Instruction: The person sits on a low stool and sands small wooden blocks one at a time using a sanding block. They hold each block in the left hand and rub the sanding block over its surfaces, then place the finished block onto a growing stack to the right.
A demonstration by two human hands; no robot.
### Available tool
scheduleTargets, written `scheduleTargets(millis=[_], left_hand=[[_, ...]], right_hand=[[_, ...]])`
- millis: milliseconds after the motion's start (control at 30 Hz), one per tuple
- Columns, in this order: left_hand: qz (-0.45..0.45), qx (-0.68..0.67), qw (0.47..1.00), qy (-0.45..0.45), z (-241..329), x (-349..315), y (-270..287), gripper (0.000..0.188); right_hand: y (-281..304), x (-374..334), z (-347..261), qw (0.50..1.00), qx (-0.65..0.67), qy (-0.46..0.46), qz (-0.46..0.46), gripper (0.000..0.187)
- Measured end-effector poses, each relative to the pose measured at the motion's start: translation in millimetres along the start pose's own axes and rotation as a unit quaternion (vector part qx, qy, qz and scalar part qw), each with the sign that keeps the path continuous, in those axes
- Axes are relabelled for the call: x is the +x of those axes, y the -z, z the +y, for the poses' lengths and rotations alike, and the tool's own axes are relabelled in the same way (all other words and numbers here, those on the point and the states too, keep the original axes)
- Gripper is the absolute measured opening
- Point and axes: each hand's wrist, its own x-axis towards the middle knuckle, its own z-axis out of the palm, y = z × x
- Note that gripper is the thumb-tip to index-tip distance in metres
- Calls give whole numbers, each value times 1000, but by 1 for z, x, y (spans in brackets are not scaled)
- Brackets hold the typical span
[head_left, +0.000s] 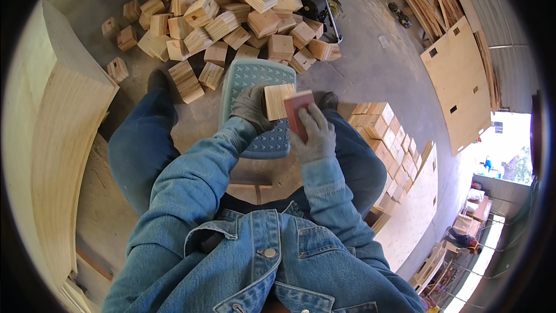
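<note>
My left hand (pixel 250 108), in a grey glove, is closed around a pale wooden block (pixel 277 102) with striped grain, holding it above a blue-green plastic stool (pixel 255 72) between my knees. In my gloved right hand (pixel 318 139) is a flat reddish-brown sanding block (pixel 299 109), its upper end against or just in front of the wooden block's right side; whether the two touch is hard to tell. The stool's top has a raised pattern.
A loose heap of wooden blocks (pixel 223 26) lies beyond the stool, with a black-and-yellow tool (pixel 324 8) at its right. Neatly stacked blocks (pixel 394 145) stand by my right knee. Plywood sheets (pixel 72 127) rise at left; a slotted board (pixel 460 90) leans at right.
</note>
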Motion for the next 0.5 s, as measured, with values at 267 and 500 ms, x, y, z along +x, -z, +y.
scheduleTargets(millis=[267, 500], left_hand=[[5, 10, 1000, 1, 5, -2, 7, 91], [18, 24, 999, -26, -1, -3, -2, 92]], right_hand=[[4, 10, -12, 1000, -29, -3, -4, 67], [-20, 112, 19, 997, -69, -42, 12, 65]])
